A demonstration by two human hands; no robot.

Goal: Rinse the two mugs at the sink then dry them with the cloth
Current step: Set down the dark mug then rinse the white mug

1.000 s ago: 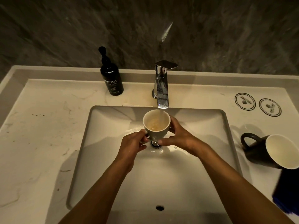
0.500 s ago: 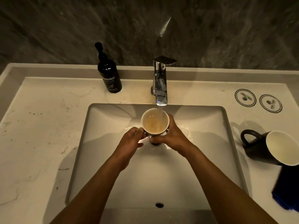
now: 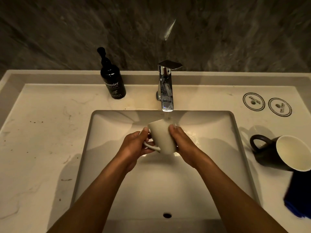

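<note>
1. My left hand (image 3: 134,145) grips the white mug (image 3: 162,138) by its handle, and my right hand (image 3: 182,142) wraps its side, under the tap (image 3: 165,91).
2. I should turn it slowly so water reaches everywhere (no slipping!).
3. The mug's mouth is hidden, maybe tipped away.
4. The cloth (image 3: 299,197) is cut off beside the black mug (image 3: 279,152).

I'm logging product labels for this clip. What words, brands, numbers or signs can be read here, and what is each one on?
"Dunster": large white lettering on the dark pump bottle behind the sink.
"hand wash": smaller line just under it on the same bottle.
More small print at the foot of that label: too small to read.
Two round coasters on the counter at right: ringed print, too blurred to read.
White mug, dark mug, tap: no text visible.
</note>
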